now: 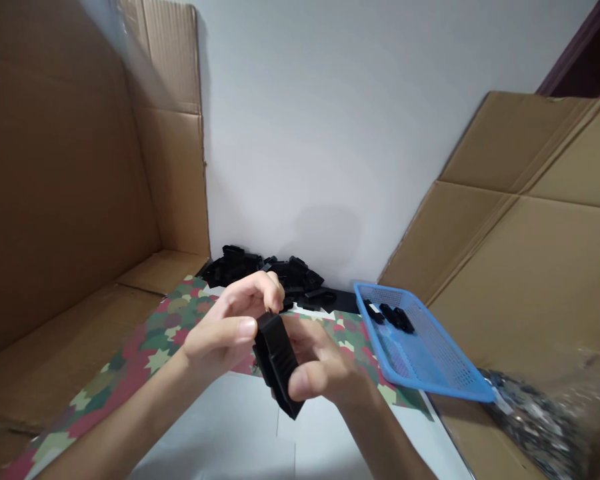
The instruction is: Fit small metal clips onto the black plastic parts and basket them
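Note:
A black plastic part [279, 363], long and narrow with ridges along one face, is held tilted above the white sheet. My right hand [320, 370] grips its lower end, the thumb pressed on the side and the fingers behind. At the upper end, my left hand [230, 327] has its thumb against the part and its index finger curled over the top. Something small and dark shows under that fingertip, too small to name. Behind my hands lies a heap of similar black parts [300, 275] against the wall.
To the right a blue plastic basket [443, 390] holds several black parts. A clear bag of small dark pieces [535, 420] lies beyond it. Cardboard panels [170, 167] stand on both sides. A camouflage-patterned cover [145, 360] and white sheets [220, 427] lie underneath.

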A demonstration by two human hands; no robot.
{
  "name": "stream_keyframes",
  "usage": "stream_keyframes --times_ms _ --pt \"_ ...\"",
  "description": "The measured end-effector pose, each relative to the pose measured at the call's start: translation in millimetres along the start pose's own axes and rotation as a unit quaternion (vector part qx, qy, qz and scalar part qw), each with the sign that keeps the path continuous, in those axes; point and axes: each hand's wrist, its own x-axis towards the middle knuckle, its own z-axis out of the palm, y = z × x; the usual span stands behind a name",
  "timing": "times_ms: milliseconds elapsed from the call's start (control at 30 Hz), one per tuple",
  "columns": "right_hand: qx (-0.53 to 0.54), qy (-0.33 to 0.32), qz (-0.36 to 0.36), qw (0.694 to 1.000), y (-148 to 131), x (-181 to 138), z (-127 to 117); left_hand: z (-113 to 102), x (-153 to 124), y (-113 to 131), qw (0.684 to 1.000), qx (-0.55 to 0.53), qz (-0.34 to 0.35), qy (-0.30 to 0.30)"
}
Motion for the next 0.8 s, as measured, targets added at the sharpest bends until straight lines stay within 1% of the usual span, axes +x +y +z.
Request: stream_keyframes --times_ms 100,300,400,467,533,600,700,767,800 --pt "0.006 0.01 0.005 1.0 0 0 2 2 -1 1 1.0 0.016 0.006 0.011" --pt "0.005 0.023 0.011 1.0 -1 0 6 3 -2 4 1.0 0.022 0.01 0.011" --pt "0.007 0.019 0.013 1.0 -2 0 7 3 -3 3 1.0 0.012 0.017 0.002" --pt "-0.001 0.009 0.006 1.0 -4 -2 4 1 -2 2 1.0 0.003 0.014 0.0" --pt "-0.009 0.011 -0.003 1.0 -10 -6 -2 -2 -2 1 1.0 -0.013 0.005 0.019" --pt "-0.023 0.041 -0.02 0.999 -18 -13 -11 -5 -1 0 0.997 -0.038 -0.008 0.059" --pt "-0.078 0.125 -0.086 0.985 -30 -24 -26 -9 0 -1 0.99 -0.049 -0.037 0.13" --pt "-0.134 0.18 -0.127 0.966 -36 -29 -33 -12 1 -2 0.986 -0.002 -0.057 0.157" --pt "-0.159 0.205 -0.136 0.956 -38 -30 -35 -14 2 -4 0.985 0.04 -0.06 0.159"
